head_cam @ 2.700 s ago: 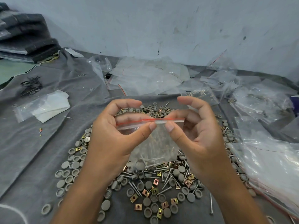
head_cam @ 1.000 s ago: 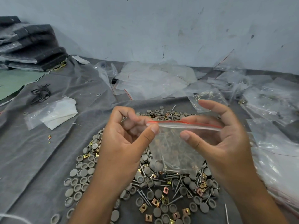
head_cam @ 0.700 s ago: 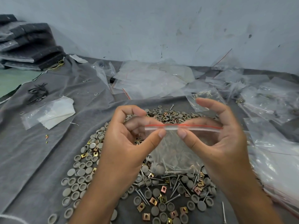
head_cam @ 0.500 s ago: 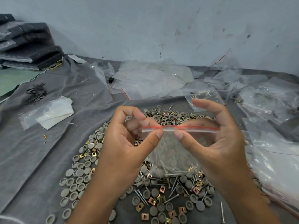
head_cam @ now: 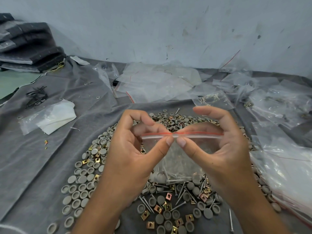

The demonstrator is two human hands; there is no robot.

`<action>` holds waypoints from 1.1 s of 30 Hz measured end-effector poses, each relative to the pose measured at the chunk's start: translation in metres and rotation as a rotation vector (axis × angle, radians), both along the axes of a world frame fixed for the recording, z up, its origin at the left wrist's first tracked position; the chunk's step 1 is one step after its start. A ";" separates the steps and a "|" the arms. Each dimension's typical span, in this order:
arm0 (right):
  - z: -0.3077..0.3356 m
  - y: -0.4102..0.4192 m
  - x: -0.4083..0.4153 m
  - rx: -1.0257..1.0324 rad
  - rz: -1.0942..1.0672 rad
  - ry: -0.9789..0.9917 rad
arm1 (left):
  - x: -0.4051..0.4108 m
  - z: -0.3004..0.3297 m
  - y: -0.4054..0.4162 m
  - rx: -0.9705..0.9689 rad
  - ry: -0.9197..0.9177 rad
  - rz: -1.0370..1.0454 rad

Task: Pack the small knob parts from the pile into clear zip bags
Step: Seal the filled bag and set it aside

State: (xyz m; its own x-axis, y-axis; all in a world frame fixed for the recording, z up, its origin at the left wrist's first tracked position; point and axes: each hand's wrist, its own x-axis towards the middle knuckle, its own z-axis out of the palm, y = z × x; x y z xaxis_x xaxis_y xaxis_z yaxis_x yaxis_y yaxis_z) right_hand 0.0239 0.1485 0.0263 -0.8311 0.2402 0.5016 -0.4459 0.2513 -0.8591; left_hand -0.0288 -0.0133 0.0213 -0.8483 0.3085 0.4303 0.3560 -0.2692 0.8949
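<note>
Basically both hands hold one clear zip bag [head_cam: 179, 159] up above the pile [head_cam: 162, 196], at chest-ish height in the head view. Left hand [head_cam: 131, 152] pinches the zip strip [head_cam: 182, 135] between thumb and curled fingers; right hand [head_cam: 219, 149] does the same, thumbs nearly meeting at the strip's middle. Likely reason: pressing the seal shut along its length, working from the centre. Bag hangs down so its contents settle at the bottom, away from the seal.

Inside the bag: nails and a few grey knob parts [head_cam: 158, 176] at the bottom edge, hazy through the plastic; count impossible. Whether the strip is fully closed can't be told.

Pile sits on grey cloth [head_cam: 50, 166] over the counter: grey caps [head_cam: 79, 190], brass square clips [head_cam: 157, 208], loose nails [head_cam: 180, 205]. Hands and forearms cover the pile's middle.

More bags [head_cam: 158, 81] lie behind and along the right; which are filled or empty is mostly unclear from glare. A folded white sheet in plastic [head_cam: 50, 117] lies left, with dark wire bits [head_cam: 36, 97] beyond it. Dark stacked material [head_cam: 25, 46] far left is cut by the frame.
</note>
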 end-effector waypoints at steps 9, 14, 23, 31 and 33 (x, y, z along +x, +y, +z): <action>0.003 0.004 0.000 -0.104 0.062 -0.039 | -0.002 0.002 -0.003 0.011 -0.021 -0.012; 0.008 0.013 0.002 -0.254 0.179 -0.108 | -0.004 0.005 -0.005 0.032 -0.034 -0.024; 0.006 0.019 0.003 -0.141 0.180 -0.158 | -0.009 -0.001 -0.014 -0.069 -0.131 -0.012; 0.027 0.037 0.000 0.218 0.065 -0.139 | -0.009 -0.004 -0.012 -0.170 -0.086 -0.014; 0.035 0.059 -0.012 0.276 -0.025 -0.128 | -0.011 -0.007 -0.011 -0.157 -0.100 0.049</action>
State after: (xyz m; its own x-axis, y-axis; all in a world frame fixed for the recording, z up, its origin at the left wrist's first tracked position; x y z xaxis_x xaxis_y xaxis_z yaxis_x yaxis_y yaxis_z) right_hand 0.0116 0.2075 0.0608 -0.8874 0.1304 0.4421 -0.3290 0.4926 -0.8057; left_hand -0.0397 -0.0241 0.0146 -0.9000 0.3226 0.2932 0.2728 -0.1077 0.9560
